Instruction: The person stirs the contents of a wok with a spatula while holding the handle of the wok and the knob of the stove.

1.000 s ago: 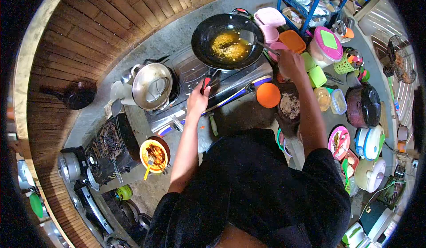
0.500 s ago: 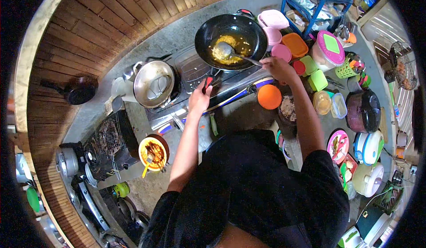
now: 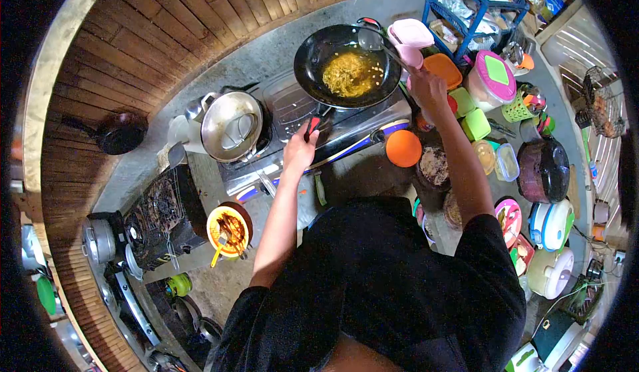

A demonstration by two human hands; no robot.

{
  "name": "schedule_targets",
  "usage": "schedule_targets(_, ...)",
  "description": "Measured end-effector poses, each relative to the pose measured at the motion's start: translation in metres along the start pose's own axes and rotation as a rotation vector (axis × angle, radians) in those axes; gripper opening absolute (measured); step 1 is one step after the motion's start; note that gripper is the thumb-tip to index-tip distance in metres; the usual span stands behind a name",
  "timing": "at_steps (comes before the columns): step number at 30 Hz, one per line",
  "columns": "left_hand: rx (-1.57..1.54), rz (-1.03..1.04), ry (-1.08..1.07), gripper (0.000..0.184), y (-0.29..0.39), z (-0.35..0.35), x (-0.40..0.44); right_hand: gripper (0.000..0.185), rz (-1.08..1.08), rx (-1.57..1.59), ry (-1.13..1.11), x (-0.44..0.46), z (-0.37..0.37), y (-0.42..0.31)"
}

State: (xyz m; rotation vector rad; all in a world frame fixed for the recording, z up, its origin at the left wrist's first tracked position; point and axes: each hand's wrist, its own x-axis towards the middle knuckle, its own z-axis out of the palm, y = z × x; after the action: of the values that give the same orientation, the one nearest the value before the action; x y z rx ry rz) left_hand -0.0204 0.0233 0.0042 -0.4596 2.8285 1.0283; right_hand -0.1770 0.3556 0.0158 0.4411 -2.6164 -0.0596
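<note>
Yellowish chopped food (image 3: 347, 75) lies in the black wok (image 3: 309, 72), upper centre of the frame. It sits left of the right hand (image 3: 427, 91), which grips the metal spatula (image 3: 393, 53), whose long axis slants up-left, blade beyond the food. The left hand (image 3: 301, 151), lower left, clasps the wok's handle (image 3: 311, 128).
</note>
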Motion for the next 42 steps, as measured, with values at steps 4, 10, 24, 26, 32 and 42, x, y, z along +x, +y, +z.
schedule_targets(4,-0.025,-0.009,0.004,0.05,-0.002,0.001,0.001,0.019,0.043,0.034,-0.189,0.002,0.009,-0.001)
schedule_targets(10,0.005,-0.004,0.007,0.051,0.002,-0.003,0.0,0.026,-0.092,0.624,-0.201,0.002,0.018,-0.006)
schedule_targets(24,0.037,0.006,0.001,0.052,0.001,-0.001,0.0,0.027,-0.005,0.818,-0.574,-0.011,-0.043,0.002)
schedule_targets(26,0.013,0.01,0.008,0.052,-0.003,0.002,0.002,0.026,0.036,0.843,-0.524,-0.017,-0.032,0.01)
schedule_targets(32,-0.005,0.012,0.018,0.049,-0.006,0.004,0.004,0.025,0.094,0.457,-0.301,-0.012,-0.07,0.002)
schedule_targets(42,0.014,0.005,0.012,0.048,-0.001,0.001,0.001,0.024,0.051,0.346,-0.416,-0.017,-0.044,0.025)
